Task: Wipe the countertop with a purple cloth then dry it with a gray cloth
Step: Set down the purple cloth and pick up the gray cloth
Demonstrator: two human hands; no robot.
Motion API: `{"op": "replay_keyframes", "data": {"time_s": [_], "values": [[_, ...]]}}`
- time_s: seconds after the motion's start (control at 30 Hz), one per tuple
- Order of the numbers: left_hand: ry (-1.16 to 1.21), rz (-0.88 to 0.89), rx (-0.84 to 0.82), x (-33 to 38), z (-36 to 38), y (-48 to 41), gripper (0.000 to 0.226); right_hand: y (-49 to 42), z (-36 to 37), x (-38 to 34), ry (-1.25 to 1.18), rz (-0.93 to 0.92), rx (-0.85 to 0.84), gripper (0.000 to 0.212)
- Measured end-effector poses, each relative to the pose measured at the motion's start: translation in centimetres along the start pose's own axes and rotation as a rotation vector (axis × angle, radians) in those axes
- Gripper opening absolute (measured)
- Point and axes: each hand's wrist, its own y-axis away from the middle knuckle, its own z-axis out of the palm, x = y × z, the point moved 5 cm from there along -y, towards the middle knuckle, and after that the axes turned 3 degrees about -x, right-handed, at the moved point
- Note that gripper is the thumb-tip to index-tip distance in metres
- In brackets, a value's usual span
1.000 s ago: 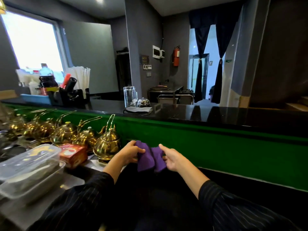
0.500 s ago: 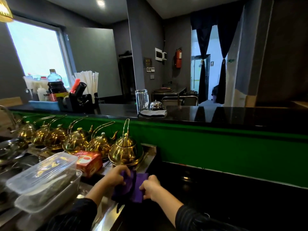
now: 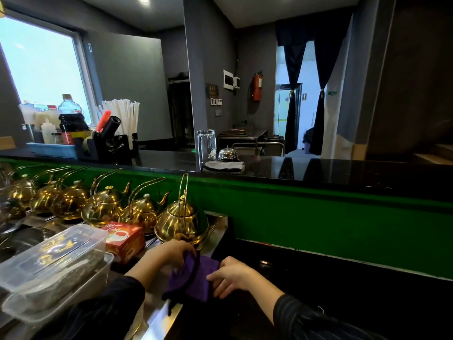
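Note:
A purple cloth [image 3: 196, 278] with a dark edge is held low in front of me, partly folded, between both hands. My left hand [image 3: 169, 253] grips its upper left part beside the nearest gold teapot. My right hand [image 3: 232, 276] pinches its right edge. The cloth hangs just above the black lower countertop [image 3: 318, 285]. A gray cloth [image 3: 224, 166] lies folded on the raised black bar top [image 3: 343, 170], in front of a service bell.
Several gold teapots [image 3: 181, 219] line the steel counter at left, with a red tea box [image 3: 123, 239] and clear plastic containers [image 3: 49, 268]. On the bar top stand a glass [image 3: 206, 144], a bell [image 3: 228, 153], and a caddy with straws [image 3: 107, 141]. A green panel [image 3: 318, 224] fronts the bar.
The cloth and both hands dropped from in front of the green panel to the lower counter's edge near the last teapot. My head has tilted up and shifted right.

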Motion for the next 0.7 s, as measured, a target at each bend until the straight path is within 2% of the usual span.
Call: {"op": "replay_keyframes", "data": {"time_s": [0.13,0.3,0.4,0.5,0.6,0.7], "values": [[-0.043,0.025,0.017,1.3,-3.1,-0.9,0.054,-0.8,-2.7,-2.7,0.323,-0.006,0.041,0.038],[0.065,0.165,0.330,2.4,-10.1,-2.8,0.038,-0.3,-7.2,-10.6,0.471,-0.174,0.161,0.017],[0.199,0.263,0.561,3.4,-14.6,-3.6,0.029,0.6,-10.7,-16.0,0.532,-0.291,0.336,0.015],[0.282,0.295,0.779,3.9,-18.5,-5.1,0.025,2.2,-14.2,-20.8,0.672,-0.491,0.657,0.016],[0.262,0.317,0.827,4.8,-21.1,-7.3,0.036,3.1,-17.0,-23.3,0.818,-0.589,0.907,0.018],[0.206,0.289,0.698,5.7,-22.1,-10.0,0.068,1.6,-18.7,-24.4,0.992,-0.558,0.911,0.039]]}}
